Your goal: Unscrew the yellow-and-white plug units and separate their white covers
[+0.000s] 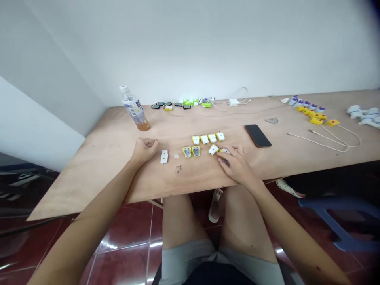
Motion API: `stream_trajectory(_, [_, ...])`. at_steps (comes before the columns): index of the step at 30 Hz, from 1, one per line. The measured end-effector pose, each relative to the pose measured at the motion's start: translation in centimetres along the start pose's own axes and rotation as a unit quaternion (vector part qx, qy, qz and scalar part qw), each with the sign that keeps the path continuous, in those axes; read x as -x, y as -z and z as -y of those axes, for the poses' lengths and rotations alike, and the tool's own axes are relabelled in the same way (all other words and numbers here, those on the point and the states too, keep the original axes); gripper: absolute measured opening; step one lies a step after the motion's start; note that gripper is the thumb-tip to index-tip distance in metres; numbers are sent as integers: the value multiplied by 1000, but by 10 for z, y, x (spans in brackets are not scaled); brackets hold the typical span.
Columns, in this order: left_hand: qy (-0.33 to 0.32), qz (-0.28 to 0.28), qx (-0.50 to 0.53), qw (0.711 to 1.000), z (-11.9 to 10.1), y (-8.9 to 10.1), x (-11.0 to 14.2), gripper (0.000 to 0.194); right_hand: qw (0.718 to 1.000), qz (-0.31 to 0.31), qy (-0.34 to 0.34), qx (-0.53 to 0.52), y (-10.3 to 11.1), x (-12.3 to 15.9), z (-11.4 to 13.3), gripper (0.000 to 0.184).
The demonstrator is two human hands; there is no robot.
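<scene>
My left hand (146, 149) rests on the table as a loosely curled fist, with nothing visible in it. Beside it lie a long white casing (164, 156) and a small clear piece (176, 156). My right hand (235, 161) has its fingers bent over a white and yellow plug adapter (225, 151), partly hidden by them; something purple shows under the fingers. Touching that one is another white and yellow adapter (213, 149). Two opened yellow shells (191, 152) with grey insides lie between my hands, below a row of several closed adapters (208, 138).
Tiny dark screws (179, 169) lie near the front edge. A tilted-looking drink bottle (135, 109) stands back left; a phone (257, 135) lies right. Along the wall are dark and green modules (190, 103) and a white charger (233, 102). Yellow connectors (316, 118) with cables lie far right.
</scene>
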State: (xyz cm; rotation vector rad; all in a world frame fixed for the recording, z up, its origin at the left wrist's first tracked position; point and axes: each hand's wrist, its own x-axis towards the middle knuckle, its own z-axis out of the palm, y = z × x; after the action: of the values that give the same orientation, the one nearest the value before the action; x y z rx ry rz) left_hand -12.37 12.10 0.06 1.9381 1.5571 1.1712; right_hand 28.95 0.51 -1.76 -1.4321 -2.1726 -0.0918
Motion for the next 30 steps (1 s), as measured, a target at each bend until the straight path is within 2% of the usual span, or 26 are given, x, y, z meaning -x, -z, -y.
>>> stream_trajectory(8, [-29, -13, -84, 996, -5, -2, 3, 55, 999, -13, -38, -27, -3, -22, 13, 38])
stream_trajectory(13, [-37, -34, -123, 991, -10, -2, -1, 56, 1000, -4, -5, -25, -14, -26, 18, 30])
stream_trajectory(17, [-46, -42, -142, 988, -19, -2, 3, 56, 995, -2, 62, -79, -14, -23, 18, 31])
stream_trajectory(20, [-74, -7, -140, 987, -39, -10, 22, 54, 983, 4, 129, -134, -11, -24, 18, 33])
stream_trajectory(22, [-107, 41, -134, 984, -60, -21, 41, 50, 981, -16, 133, -142, -10, -24, 17, 28])
stream_trajectory(24, [-138, 67, -129, 980, -86, -35, 62, 44, 987, -67, 76, -121, -10, -24, 16, 25])
stream_trajectory(26, [-174, 87, -122, 973, -113, -52, 80, 30, 990, -111, -4, -90, -10, -23, 12, 26])
stream_trajectory(28, [-240, 102, -116, 958, -135, -70, 93, 12, 989, -122, -54, -66, -10, -22, 7, 26])
stream_trajectory(30, [-271, 114, -140, 945, -146, -87, 102, 17, 990, -113, -64, -55, -10, -22, 2, 26])
